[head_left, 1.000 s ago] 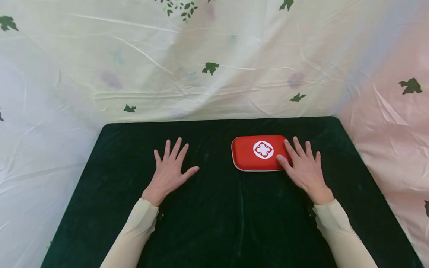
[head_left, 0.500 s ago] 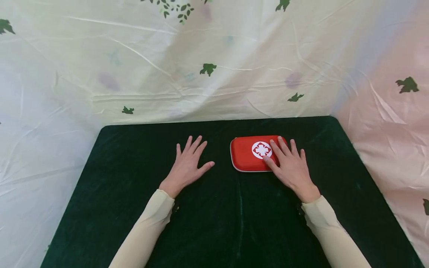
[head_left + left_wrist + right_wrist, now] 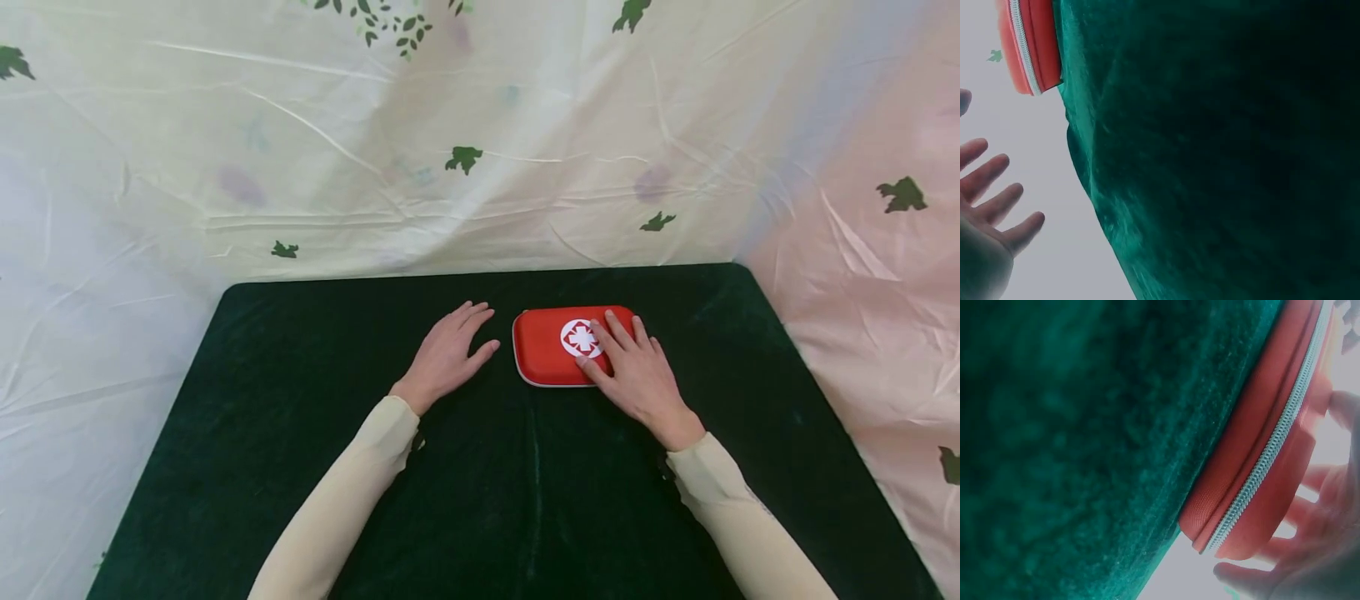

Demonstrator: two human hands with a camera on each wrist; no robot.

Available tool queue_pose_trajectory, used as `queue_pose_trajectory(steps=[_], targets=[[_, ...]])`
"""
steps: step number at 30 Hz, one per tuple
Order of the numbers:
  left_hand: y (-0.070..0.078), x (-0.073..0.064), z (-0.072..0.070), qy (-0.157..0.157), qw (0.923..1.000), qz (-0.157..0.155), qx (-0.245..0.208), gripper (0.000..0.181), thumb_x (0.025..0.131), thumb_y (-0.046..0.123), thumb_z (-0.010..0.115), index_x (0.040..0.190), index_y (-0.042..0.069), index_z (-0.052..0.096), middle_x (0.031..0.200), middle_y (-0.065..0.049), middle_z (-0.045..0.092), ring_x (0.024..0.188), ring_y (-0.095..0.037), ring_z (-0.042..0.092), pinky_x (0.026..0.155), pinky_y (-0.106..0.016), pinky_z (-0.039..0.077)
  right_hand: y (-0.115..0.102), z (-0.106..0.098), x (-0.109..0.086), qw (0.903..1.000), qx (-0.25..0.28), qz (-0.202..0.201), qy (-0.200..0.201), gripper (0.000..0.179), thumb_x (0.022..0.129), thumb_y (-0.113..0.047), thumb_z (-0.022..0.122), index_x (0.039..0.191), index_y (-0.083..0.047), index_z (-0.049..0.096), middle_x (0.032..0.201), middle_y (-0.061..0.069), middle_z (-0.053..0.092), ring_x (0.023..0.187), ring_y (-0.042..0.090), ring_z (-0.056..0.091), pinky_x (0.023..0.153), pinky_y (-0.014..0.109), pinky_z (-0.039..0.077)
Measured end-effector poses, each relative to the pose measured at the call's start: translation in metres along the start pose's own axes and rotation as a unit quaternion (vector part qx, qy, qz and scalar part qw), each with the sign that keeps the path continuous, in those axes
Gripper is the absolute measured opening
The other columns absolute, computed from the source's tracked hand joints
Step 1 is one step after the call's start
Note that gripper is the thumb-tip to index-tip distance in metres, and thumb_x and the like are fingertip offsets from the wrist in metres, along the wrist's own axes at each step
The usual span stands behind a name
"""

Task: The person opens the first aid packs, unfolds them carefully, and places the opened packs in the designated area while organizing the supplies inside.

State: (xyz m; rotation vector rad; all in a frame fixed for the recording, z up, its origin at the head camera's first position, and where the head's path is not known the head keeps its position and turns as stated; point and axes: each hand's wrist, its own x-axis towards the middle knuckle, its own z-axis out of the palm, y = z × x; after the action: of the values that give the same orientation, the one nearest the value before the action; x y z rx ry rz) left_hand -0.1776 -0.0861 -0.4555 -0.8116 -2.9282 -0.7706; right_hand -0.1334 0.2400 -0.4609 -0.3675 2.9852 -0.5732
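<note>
A red zippered first-aid case [image 3: 538,348] with a white cross emblem lies flat on the dark green cloth. My right hand [image 3: 637,371] is over its right part, fingers spread across the top and thumb near the front edge. In the right wrist view the case's grey zipper [image 3: 1266,456] runs along its side, with the fingers [image 3: 1300,512] around the upper edge. My left hand [image 3: 447,350] is apart from the case on its left, fingers extended and thumb pointing toward it. The left wrist view has the left hand [image 3: 991,200] with spread fingers, away from the case [image 3: 1035,44].
Dark green velvety cloth [image 3: 337,333] covers the table, whose back corners are rounded. Behind and on both sides hangs pale fabric [image 3: 337,150] printed with green leaves, close along the table's far edge.
My left hand has moved right toward the case, its fingers drawing closer together. The right hand has slid left, from the case's right end farther over its top. The case stays put.
</note>
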Motion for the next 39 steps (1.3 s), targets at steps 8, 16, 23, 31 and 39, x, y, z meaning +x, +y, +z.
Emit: queue_pose_trajectory(steps=[8, 16, 23, 31, 39], targets=[[0.001, 0.027, 0.003, -0.011, 0.9987, 0.026, -0.042, 0.052, 0.107, 0.037, 0.055, 0.153, 0.014, 0.050, 0.156, -0.005, 0.050, 0.145, -0.024, 0.043, 0.120, -0.047, 0.034, -0.001, 0.001, 0.001, 1.0000, 0.002, 0.004, -0.008, 0.081, 0.101, -0.059, 0.055, 0.164, -0.014, 0.031, 0.172, 0.015, 0.017, 0.155, 0.050, 0.006, 0.117, 0.071, 0.022], [-0.004, 0.049, 0.012, -0.051, 0.9827, 0.021, -0.177, 0.046, 0.108, 0.022, 0.057, 0.152, 0.012, 0.050, 0.154, -0.005, 0.051, 0.140, -0.021, 0.048, 0.117, -0.040, 0.039, -0.003, 0.002, 0.003, 0.9999, -0.009, 0.005, -0.010, 0.079, 0.101, -0.057, 0.054, 0.163, -0.013, 0.032, 0.171, 0.016, 0.018, 0.154, 0.050, 0.006, 0.118, 0.070, 0.022], [-0.010, 0.061, 0.020, -0.074, 0.9588, -0.018, -0.274, 0.043, 0.109, 0.016, 0.053, 0.151, 0.011, 0.051, 0.151, -0.007, 0.055, 0.133, -0.022, 0.055, 0.113, -0.041, 0.044, -0.003, 0.001, 0.003, 0.9998, -0.004, 0.007, -0.017, 0.080, 0.101, -0.057, 0.055, 0.164, -0.014, 0.030, 0.172, 0.015, 0.016, 0.155, 0.049, 0.004, 0.118, 0.069, 0.021], [-0.011, 0.076, 0.021, -0.129, 0.9535, -0.031, -0.271, 0.041, 0.110, 0.014, 0.051, 0.150, 0.014, 0.053, 0.151, -0.005, 0.055, 0.136, -0.020, 0.051, 0.117, -0.041, 0.040, 0.001, 0.000, 0.001, 0.9998, 0.000, 0.009, -0.017, 0.082, 0.101, -0.060, 0.053, 0.164, -0.015, 0.029, 0.172, 0.014, 0.015, 0.155, 0.048, 0.003, 0.119, 0.069, 0.021], [-0.010, 0.084, 0.023, -0.167, 0.9473, -0.006, -0.273, 0.044, 0.112, 0.015, 0.043, 0.155, 0.014, 0.049, 0.156, -0.006, 0.050, 0.144, -0.022, 0.043, 0.122, -0.040, 0.031, -0.001, 0.002, 0.000, 0.9997, -0.007, 0.014, -0.017, 0.083, 0.100, -0.061, 0.055, 0.165, -0.015, 0.029, 0.172, 0.014, 0.016, 0.155, 0.048, 0.004, 0.118, 0.069, 0.023]])
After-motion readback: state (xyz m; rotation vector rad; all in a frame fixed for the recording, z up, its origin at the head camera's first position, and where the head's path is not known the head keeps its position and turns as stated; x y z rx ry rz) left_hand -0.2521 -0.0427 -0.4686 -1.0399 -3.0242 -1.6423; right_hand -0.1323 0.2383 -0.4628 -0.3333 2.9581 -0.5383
